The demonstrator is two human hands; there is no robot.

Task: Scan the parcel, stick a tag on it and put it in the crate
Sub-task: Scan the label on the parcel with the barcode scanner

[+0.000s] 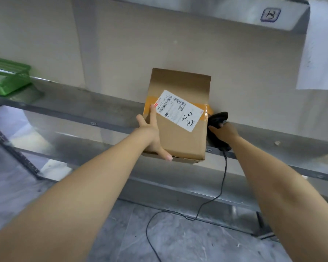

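Note:
A brown cardboard parcel (180, 140) with orange tape and a white shipping label (179, 110) is held up in front of the metal shelf. My left hand (151, 135) grips its left side, thumb under the lower edge and a finger on the label's corner. My right hand (223, 132) holds a black barcode scanner (217, 120) just right of the parcel, partly hidden behind it. The scanner's black cable (224, 173) hangs down to the floor. The label carries barcodes and handwritten "0325".
A green plastic crate (9, 76) sits on the metal shelf (74, 104) at the far left. A white sheet (322, 53) hangs at the upper right below another shelf marked "13". Grey marbled floor lies below.

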